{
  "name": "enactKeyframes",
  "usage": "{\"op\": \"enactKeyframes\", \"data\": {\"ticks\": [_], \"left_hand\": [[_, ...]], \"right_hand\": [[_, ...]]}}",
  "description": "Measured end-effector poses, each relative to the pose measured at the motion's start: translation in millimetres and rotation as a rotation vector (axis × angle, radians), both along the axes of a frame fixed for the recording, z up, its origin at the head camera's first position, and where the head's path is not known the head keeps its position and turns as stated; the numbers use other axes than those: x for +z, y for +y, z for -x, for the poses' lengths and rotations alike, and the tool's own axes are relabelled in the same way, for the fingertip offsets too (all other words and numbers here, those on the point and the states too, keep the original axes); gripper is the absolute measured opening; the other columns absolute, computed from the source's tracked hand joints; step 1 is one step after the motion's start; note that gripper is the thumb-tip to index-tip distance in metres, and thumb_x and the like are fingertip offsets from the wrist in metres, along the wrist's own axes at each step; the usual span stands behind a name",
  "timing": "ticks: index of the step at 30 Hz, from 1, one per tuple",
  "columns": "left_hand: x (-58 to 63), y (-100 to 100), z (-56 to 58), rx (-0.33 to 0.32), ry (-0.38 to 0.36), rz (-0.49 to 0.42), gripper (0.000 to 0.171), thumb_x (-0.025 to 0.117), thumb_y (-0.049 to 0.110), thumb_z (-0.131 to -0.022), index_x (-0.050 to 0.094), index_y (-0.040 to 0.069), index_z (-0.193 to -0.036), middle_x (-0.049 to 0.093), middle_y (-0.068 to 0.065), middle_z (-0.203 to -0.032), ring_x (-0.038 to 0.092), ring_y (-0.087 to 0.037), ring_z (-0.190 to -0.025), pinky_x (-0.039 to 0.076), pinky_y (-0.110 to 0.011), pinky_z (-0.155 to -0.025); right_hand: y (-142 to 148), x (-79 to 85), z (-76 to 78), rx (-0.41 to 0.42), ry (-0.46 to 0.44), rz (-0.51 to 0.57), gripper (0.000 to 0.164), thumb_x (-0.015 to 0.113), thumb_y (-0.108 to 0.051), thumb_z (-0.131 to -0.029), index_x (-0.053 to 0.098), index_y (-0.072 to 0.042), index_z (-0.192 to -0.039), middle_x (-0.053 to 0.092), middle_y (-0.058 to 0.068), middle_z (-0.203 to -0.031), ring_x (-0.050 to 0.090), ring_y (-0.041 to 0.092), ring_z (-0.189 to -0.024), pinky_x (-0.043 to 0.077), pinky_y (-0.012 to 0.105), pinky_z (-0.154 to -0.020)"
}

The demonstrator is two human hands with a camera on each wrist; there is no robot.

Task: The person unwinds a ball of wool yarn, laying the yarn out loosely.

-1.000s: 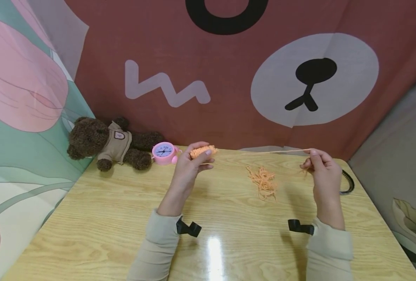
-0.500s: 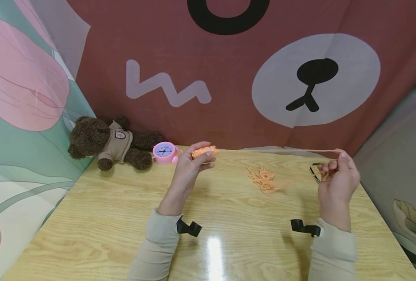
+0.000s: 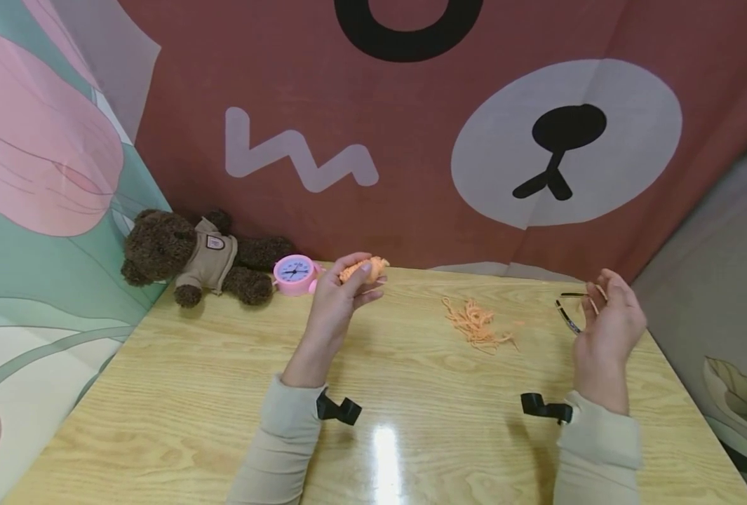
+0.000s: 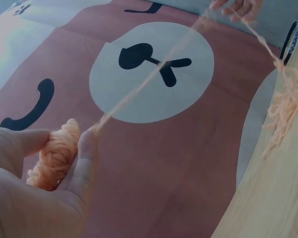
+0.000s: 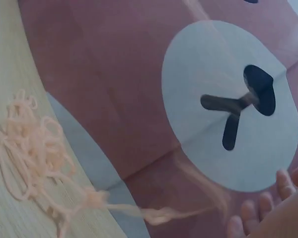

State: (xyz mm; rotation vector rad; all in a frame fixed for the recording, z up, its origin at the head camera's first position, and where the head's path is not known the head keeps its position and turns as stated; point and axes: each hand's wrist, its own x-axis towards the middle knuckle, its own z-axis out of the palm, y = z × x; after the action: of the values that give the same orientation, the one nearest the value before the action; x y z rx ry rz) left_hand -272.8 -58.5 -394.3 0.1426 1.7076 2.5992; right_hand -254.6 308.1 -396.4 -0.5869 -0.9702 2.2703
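My left hand (image 3: 334,308) holds a small oblong ball of orange yarn (image 4: 58,156) between thumb and fingers, above the back of the table. From it a yarn strand (image 4: 139,89) slants up towards my right hand (image 3: 611,319) in the left wrist view. The right fingers are loosely extended in the head view, with no grip on the yarn visible. In the right wrist view a blurred length of yarn (image 5: 161,215) hangs near those fingertips. It leads down to a tangled heap of orange yarn (image 3: 474,324) on the table between the hands.
A pink alarm clock (image 3: 294,274) stands just left of my left hand. Beyond it lies a brown teddy bear (image 3: 212,259). Partly behind my right hand is a dark, thin curved object (image 3: 567,317). A printed curtain (image 3: 405,210) hangs along the table's back edge.
My right hand has moved right, drawing the strand taut, and its fingers have since loosened. The taut strand no longer shows in the head view. The heap's loose end has shifted right.
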Motion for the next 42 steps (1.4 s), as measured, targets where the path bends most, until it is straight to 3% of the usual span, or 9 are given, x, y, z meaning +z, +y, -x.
{"op": "enactKeyframes", "data": {"ticks": [4, 8, 13, 18, 22, 26, 29, 33, 42], "left_hand": [[-0.4, 4, -1.0, -0.039, -0.002, 0.02, 0.025, 0.058, 0.01, -0.103, 0.058, 0.003, -0.127, 0.064, -0.011, -0.115, 0.075, -0.012, -0.088, 0.063, -0.025, -0.078], [0.4, 8, -4.2, -0.071, -0.005, 0.033, 0.026, 0.059, 0.008, -0.102, 0.058, 0.003, -0.127, 0.064, -0.013, -0.118, 0.075, -0.013, -0.09, 0.062, -0.027, -0.081], [2.0, 12, -8.4, -0.16, 0.004, 0.021, 0.027, 0.059, 0.006, -0.102, 0.057, 0.002, -0.129, 0.064, -0.011, -0.118, 0.075, -0.015, -0.095, 0.062, -0.027, -0.083], [2.5, 16, -11.2, -0.245, 0.031, -0.005, 0.032, 0.059, 0.001, -0.1, 0.053, -0.005, -0.131, 0.063, -0.008, -0.114, 0.073, -0.015, -0.095, 0.062, -0.028, -0.085], [2.3, 16, -11.9, -0.255, 0.054, 0.023, 0.036, 0.06, 0.001, -0.099, 0.051, -0.008, -0.132, 0.065, -0.006, -0.112, 0.072, -0.014, -0.096, 0.061, -0.027, -0.085], [1.3, 13, -10.8, -0.234, 0.053, 0.048, 0.035, 0.061, 0.002, -0.099, 0.052, -0.006, -0.132, 0.066, -0.006, -0.112, 0.073, -0.014, -0.096, 0.061, -0.03, -0.087], [1.1, 13, -10.2, -0.222, 0.043, 0.073, 0.033, 0.061, 0.003, -0.099, 0.055, -0.004, -0.131, 0.066, -0.005, -0.111, 0.072, -0.013, -0.096, 0.062, -0.032, -0.088], [0.5, 12, -9.9, -0.246, 0.047, 0.139, 0.033, 0.061, 0.004, -0.1, 0.056, -0.004, -0.132, 0.064, -0.006, -0.113, 0.069, -0.014, -0.098, 0.061, -0.036, -0.091], [-3.9, 10, -6.9, -0.28, 0.061, 0.179, 0.037, 0.061, 0.005, -0.1, 0.053, -0.007, -0.135, 0.063, -0.011, -0.119, 0.069, -0.015, -0.102, 0.06, -0.037, -0.094]], "right_hand": [[-13, -1.5, 2.6, 0.05, -0.083, -0.2, 0.023, 0.062, -0.024, -0.102, 0.072, -0.012, -0.12, 0.062, -0.007, -0.115, 0.055, 0.007, -0.105, 0.044, 0.022, -0.088], [-38, -4.9, 3.6, 0.174, -0.044, -0.418, 0.03, 0.062, -0.026, -0.102, 0.07, -0.006, -0.123, 0.068, -0.005, -0.114, 0.062, 0.011, -0.11, 0.049, 0.018, -0.092], [-80, -11.0, 3.9, 0.533, 0.034, -0.739, 0.044, 0.06, -0.031, -0.103, 0.063, 0.001, -0.132, 0.072, 0.003, -0.122, 0.068, 0.015, -0.113, 0.054, 0.023, -0.1], [-121, -17.4, -1.3, 0.952, 0.015, -1.036, 0.049, 0.057, -0.041, -0.104, 0.058, -0.012, -0.143, 0.062, 0.003, -0.142, 0.059, 0.017, -0.131, 0.045, 0.044, -0.115], [-138, -18.7, -5.7, 1.093, 0.023, -1.093, 0.039, 0.059, -0.035, -0.104, 0.067, -0.011, -0.133, 0.071, 0.006, -0.122, 0.067, 0.022, -0.114, 0.051, 0.05, -0.106], [-137, -16.0, -7.6, 1.042, 0.011, -1.107, 0.031, 0.06, -0.032, -0.104, 0.073, -0.006, -0.111, 0.062, 0.004, -0.079, 0.065, 0.02, -0.081, 0.057, 0.037, -0.088], [-129, -12.4, -7.6, 0.948, -0.009, -1.076, 0.034, 0.059, -0.036, -0.103, 0.071, -0.005, -0.108, 0.056, 0.0, -0.075, 0.06, 0.016, -0.072, 0.059, 0.032, -0.087], [-118, -8.7, -6.4, 0.798, -0.031, -0.997, 0.042, 0.057, -0.043, -0.103, 0.069, -0.005, -0.116, 0.061, -0.006, -0.092, 0.055, 0.015, -0.068, 0.06, 0.029, -0.082], [-98, -4.0, -4.3, 0.586, 0.063, -0.723, 0.039, 0.062, -0.038, -0.101, 0.069, -0.002, -0.115, 0.043, -0.003, -0.062, 0.048, 0.012, -0.06, 0.058, 0.024, -0.071]]}}
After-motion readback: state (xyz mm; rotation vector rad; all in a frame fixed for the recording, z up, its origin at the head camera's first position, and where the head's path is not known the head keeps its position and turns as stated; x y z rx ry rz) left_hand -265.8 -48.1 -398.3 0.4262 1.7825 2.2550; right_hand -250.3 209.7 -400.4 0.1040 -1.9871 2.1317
